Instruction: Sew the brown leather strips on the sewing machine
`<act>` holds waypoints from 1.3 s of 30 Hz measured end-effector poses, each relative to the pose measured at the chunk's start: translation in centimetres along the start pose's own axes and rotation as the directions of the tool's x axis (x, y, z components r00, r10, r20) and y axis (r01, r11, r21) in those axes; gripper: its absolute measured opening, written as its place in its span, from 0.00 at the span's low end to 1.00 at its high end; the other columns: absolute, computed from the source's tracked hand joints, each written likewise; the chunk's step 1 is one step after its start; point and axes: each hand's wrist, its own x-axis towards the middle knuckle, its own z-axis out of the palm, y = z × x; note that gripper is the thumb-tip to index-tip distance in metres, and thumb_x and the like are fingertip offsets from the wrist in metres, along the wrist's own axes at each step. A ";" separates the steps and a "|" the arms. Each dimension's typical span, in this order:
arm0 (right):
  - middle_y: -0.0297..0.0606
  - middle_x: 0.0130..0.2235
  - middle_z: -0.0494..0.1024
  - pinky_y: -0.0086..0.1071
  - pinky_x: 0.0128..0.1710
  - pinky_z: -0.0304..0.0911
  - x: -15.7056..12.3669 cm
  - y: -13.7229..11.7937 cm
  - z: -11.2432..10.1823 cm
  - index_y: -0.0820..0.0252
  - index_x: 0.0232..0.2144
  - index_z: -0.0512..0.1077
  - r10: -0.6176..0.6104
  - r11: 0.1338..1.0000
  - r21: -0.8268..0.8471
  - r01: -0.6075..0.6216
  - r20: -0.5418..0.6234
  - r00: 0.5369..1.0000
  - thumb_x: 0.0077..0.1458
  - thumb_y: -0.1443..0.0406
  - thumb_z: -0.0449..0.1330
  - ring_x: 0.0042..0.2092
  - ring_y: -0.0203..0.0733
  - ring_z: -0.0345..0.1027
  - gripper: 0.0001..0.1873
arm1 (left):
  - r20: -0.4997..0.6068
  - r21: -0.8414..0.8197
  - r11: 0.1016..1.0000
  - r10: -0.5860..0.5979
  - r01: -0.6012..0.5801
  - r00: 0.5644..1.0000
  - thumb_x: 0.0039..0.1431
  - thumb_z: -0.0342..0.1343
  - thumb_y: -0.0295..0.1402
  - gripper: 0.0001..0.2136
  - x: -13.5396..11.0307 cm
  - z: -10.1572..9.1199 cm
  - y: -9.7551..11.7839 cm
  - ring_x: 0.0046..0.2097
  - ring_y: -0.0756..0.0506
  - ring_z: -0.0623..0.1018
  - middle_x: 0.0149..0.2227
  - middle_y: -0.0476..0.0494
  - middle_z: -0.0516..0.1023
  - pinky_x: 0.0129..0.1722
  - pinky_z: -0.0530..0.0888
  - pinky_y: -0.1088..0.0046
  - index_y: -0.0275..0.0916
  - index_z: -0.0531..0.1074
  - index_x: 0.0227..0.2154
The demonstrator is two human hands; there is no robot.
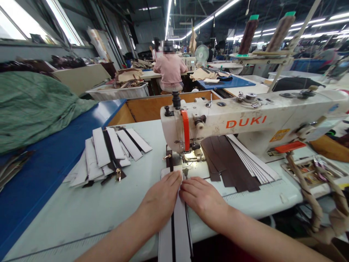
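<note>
Sewing machine [253,123] sits across the pale table [81,214], head end nearest me, so work feeds straight away from my body.

Fanned pile of white strips [109,154] lies to the left of the head, within reach of my left hand [160,198]. Dark brown strips [231,165] are stacked under the machine arm, right side, probably kept apart by kind.

Long white strip piece [176,229], with a dark line down its centre, runs from the table edge up to the presser foot [191,155].

Both hands lie flat on it, my right hand [203,200] beside the left. Fingers are straight and close together, pressing down and gripping nothing. Likely this holds the halves level and square to the foot.

Writing: "DUKI" in orange on the arm. Yellow sticker [279,135] is too small to read.
</note>
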 end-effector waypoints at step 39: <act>0.44 0.41 0.77 0.38 0.52 0.62 1.7 4.8 0.3 0.67 0.33 0.72 -0.059 0.998 -0.015 0.061 0.099 0.993 0.64 0.71 0.51 0.46 0.43 0.69 0.10 | -0.165 -0.017 1.000 -0.013 0.010 0.986 0.61 0.38 0.20 0.16 4.0 0.5 -1.3 0.49 0.41 0.74 0.45 0.37 0.74 0.49 0.73 0.63 0.30 0.65 0.48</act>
